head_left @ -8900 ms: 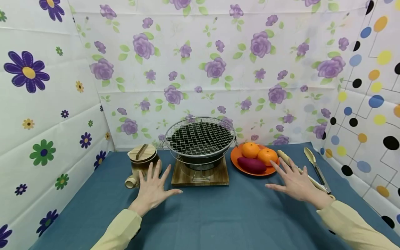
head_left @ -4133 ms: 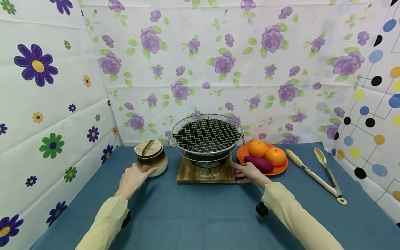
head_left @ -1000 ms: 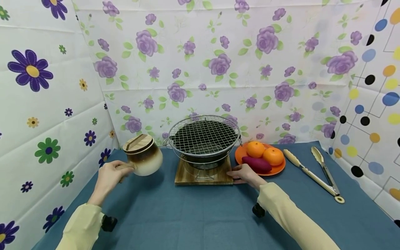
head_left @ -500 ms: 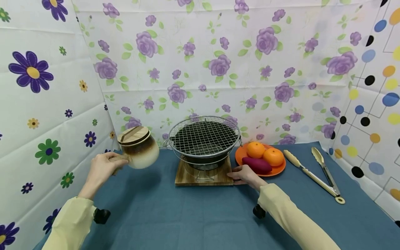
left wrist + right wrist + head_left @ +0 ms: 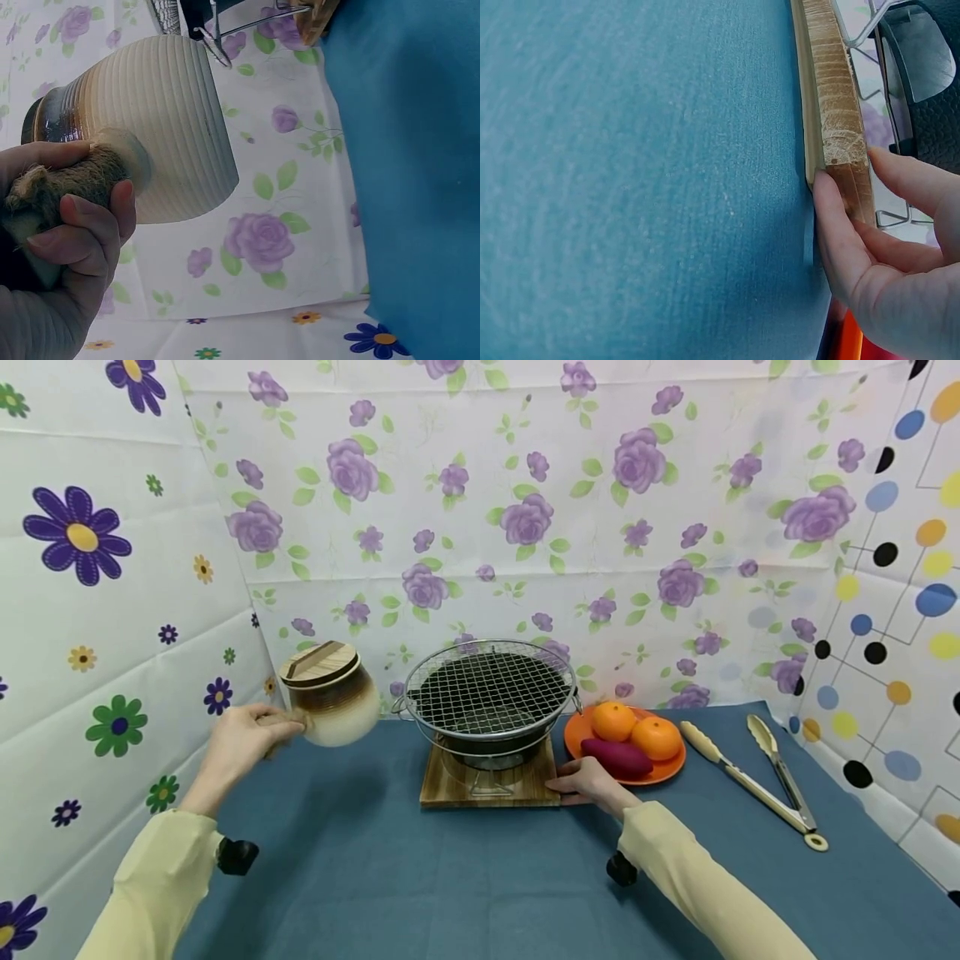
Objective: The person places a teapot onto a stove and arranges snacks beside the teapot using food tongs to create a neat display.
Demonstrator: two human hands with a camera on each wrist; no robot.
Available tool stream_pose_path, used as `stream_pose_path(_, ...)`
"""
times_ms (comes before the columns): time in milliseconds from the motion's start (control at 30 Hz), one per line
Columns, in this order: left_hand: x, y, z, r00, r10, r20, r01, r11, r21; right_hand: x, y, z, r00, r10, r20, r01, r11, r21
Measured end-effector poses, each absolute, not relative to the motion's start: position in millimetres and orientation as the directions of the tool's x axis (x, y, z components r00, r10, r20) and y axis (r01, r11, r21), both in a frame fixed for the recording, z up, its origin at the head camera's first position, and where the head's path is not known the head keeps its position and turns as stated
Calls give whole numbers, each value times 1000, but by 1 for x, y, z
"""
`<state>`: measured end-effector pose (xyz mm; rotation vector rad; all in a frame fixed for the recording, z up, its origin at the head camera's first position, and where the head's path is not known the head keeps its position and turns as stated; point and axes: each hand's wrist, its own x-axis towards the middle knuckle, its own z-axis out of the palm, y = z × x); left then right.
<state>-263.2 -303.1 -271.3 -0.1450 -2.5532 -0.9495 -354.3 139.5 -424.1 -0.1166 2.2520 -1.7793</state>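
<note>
A person's two hands work at a table spread with blue cloth (image 5: 450,877), between walls hung with patterned fabric. The left hand (image 5: 236,743) has its fingers curled snugly round the twine-wrapped handle (image 5: 71,176) of a small rounded pot (image 5: 333,710), dark brown at the neck and cream below. The pot hangs in the air above the cloth at the left of the table, tilted to the left, its shadow on the cloth below. A round wooden lid (image 5: 337,661) with a raised bar covers its mouth, so what the pot holds cannot be told.

The right hand (image 5: 592,783) pinches the near right corner of a square wooden board (image 5: 450,781), thumb at the upper edge and fingers against the side, with only the board's thickness between them. The board lies flat on the cloth in the middle of the table. On it stands a round black grill pan (image 5: 480,744) in a wire frame, with a wire mesh (image 5: 491,685) over its top.

Just beyond the right hand, an orange plate (image 5: 573,739) lies on the cloth and holds two round orange fruits (image 5: 613,721) and, at the near side, a long purple vegetable (image 5: 617,757). Right of the plate lie tongs (image 5: 757,785) with beige tips, their two arms spread wide and a ring at the near end
</note>
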Motion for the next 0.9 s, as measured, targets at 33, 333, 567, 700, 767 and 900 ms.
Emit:
stream_pose_path(33, -263, -303, -269, -911, -47, 410, 232, 764, 602, -354, 139, -424, -962, -226, -155, 97, 247, -964)
stream_pose_path(333, -268, -300, -251, -900, -23, 434, 242, 805, 543, -353, 138, -421, -964, -216, -156, 94, 271, -958)
stream_pose_path(567, -273, -291, -237, -924, -11, 382, 230, 782, 580, -353, 139, -421, -965, -206, -162, 104, 268, -958)
stream_pose_path(700, -276, -286, -231, -924, -11, 382, 229, 784, 577, -354, 139, -422, -967, -202, -158, 98, 276, -956)
stream_pose_path(767, -278, -283, -228, -924, -5, 383, 236, 780, 579, -354, 138, -422, -967, -200, -155, 95, 280, -955)
stream_pose_path(900, -283, -277, -224, -927, 22, 375, 263, 752, 605, -354, 137, -423, -970, -190, -154, 94, 292, -952)
